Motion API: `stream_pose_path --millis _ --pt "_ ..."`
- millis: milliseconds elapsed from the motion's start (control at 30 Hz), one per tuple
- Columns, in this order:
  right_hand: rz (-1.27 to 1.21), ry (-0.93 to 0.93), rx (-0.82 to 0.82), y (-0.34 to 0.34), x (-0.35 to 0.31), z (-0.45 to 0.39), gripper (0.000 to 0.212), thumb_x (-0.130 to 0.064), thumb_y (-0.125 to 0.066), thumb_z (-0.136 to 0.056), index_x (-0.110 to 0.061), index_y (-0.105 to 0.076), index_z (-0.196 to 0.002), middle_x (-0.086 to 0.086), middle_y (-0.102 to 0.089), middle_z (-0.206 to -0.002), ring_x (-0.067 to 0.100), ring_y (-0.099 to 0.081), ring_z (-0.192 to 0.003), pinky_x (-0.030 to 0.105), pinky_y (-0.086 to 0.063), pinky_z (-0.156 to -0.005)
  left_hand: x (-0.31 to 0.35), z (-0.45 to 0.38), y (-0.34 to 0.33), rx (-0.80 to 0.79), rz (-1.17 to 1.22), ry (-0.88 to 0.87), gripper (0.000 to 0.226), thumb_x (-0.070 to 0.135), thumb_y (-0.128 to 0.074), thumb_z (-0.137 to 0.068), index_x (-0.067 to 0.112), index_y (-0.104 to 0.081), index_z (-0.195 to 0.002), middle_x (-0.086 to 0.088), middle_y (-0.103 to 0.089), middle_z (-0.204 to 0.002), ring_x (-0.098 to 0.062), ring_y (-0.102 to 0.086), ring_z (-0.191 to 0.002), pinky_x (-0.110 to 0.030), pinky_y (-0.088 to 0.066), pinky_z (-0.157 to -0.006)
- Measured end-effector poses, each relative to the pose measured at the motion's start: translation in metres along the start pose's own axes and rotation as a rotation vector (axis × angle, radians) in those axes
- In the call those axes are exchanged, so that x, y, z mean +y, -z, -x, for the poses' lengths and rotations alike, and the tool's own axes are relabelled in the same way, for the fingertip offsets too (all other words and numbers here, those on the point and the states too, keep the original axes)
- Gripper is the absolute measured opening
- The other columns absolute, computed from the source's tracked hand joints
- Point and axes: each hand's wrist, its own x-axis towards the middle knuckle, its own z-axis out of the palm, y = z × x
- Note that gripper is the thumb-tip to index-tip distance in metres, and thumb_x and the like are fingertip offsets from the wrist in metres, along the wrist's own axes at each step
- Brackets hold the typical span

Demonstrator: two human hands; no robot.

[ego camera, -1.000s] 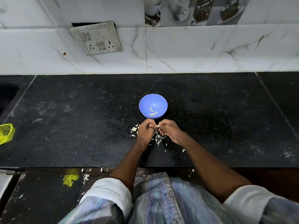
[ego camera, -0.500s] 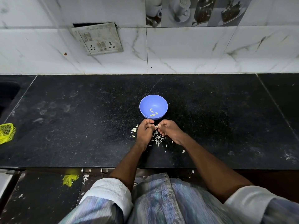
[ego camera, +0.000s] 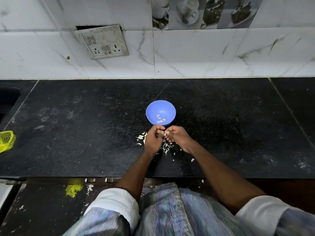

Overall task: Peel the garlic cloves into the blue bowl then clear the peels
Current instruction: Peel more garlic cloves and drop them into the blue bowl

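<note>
A blue bowl (ego camera: 160,108) stands on the black counter (ego camera: 85,133) with several peeled garlic cloves (ego camera: 160,119) inside. Just in front of it my left hand (ego camera: 153,140) and my right hand (ego camera: 179,137) meet, fingers curled, both pinching one small garlic clove (ego camera: 165,133) between the fingertips. White garlic peels (ego camera: 166,147) lie scattered on the counter under and around my hands, with a clump (ego camera: 141,138) to the left of my left hand.
A yellow mesh bag (ego camera: 6,141) lies at the counter's left edge. A sink opening (ego camera: 8,96) is at far left. A tiled wall with a socket panel (ego camera: 102,41) rises behind. Peels and a yellow scrap (ego camera: 73,190) lie on the floor below the counter edge.
My hands stay in the same spot in front of the bowl, with only small finger movements on the clove. The bowl has not moved.
</note>
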Motion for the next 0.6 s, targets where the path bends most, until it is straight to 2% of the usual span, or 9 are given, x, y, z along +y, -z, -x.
stream_pose_path --millis 167,300,467,600 --pt "-0.109 -0.014 0.038 0.0005 -0.0001 0.0013 0.009 -0.006 -0.066 -0.098 -0.007 -0.075 -0.095 0.014 -0.074 -0.087 0.019 -0.069 -0.076 0.029 -0.061 -0.077 -0.0017 0.0009 0.0003 0.020 -0.083 -0.059 0.024 0.006 -0.063 -0.096 0.027 -0.068 -0.105 0.002 -0.067 -0.079 -0.021 -0.066 -0.076 -0.038 -0.055 -0.076" --pt "-0.175 -0.043 0.016 0.0015 -0.0017 0.0018 0.012 0.002 -0.067 -0.095 0.001 -0.075 -0.104 0.019 -0.076 -0.103 0.026 -0.075 -0.089 0.031 -0.062 -0.083 0.0001 0.0030 0.0015 0.043 -0.104 -0.069 0.022 0.006 -0.061 -0.098 0.026 -0.068 -0.106 -0.001 -0.069 -0.083 -0.018 -0.068 -0.077 -0.036 -0.057 -0.076" --pt "-0.221 -0.085 -0.045 0.0034 -0.0033 0.0014 0.026 0.012 -0.063 -0.091 0.007 -0.073 -0.114 0.022 -0.076 -0.105 0.030 -0.076 -0.099 0.031 -0.061 -0.088 -0.0008 0.0009 0.0029 0.107 -0.021 -0.008 0.022 0.002 -0.060 -0.100 0.021 -0.069 -0.107 0.007 -0.068 -0.081 -0.004 -0.064 -0.074 -0.028 -0.055 -0.078" --pt "-0.199 -0.092 -0.036 0.0008 -0.0036 0.0005 0.030 0.015 -0.066 -0.085 0.005 -0.073 -0.113 0.023 -0.076 -0.104 0.027 -0.075 -0.097 0.035 -0.060 -0.094 -0.0009 -0.0023 0.0028 0.141 0.072 0.055 0.024 0.003 -0.059 -0.101 0.024 -0.068 -0.103 0.000 -0.070 -0.083 -0.010 -0.064 -0.077 -0.032 -0.056 -0.081"
